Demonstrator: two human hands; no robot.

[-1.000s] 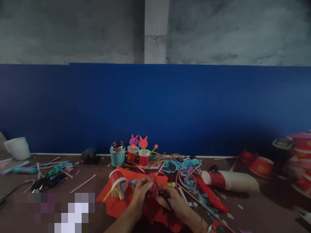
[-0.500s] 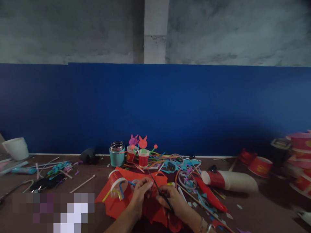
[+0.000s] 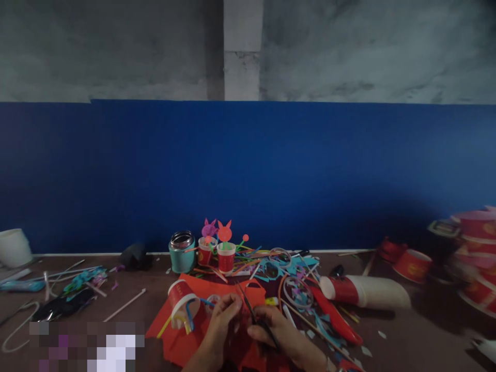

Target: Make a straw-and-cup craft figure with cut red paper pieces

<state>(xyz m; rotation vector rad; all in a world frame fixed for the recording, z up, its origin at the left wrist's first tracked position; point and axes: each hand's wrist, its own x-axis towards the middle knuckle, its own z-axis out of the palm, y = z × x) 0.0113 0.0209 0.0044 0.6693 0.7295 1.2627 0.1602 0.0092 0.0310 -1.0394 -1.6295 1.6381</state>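
Note:
My right hand (image 3: 273, 328) is closed around dark-handled scissors (image 3: 253, 312), whose narrow blades point up and away, toward the back of the table. Just left of the blades, my left hand (image 3: 225, 318) is closed in a pinch on what looks like a small piece of red paper, mostly hidden by the fingers. Both hands are over a large red paper sheet (image 3: 174, 346). On that sheet, left of my left hand, a red and white paper cup (image 3: 182, 297) lies tipped, with blue and yellow bent straws at its opening.
Behind the sheet stand two small cups with animal-face cutouts (image 3: 225, 232) and a teal metal jar (image 3: 182, 253). Straws, paper scraps and a tape roll (image 3: 297, 290) crowd the right. Beyond lie joined cups (image 3: 372, 290) and a cup stack (image 3: 478, 253). A white cup (image 3: 14, 248) stands far left.
The view has shifted slightly, so most objects on the table appear a little lower and further left. Both hands stay close together over the red sheet, with the scissors still in the right one.

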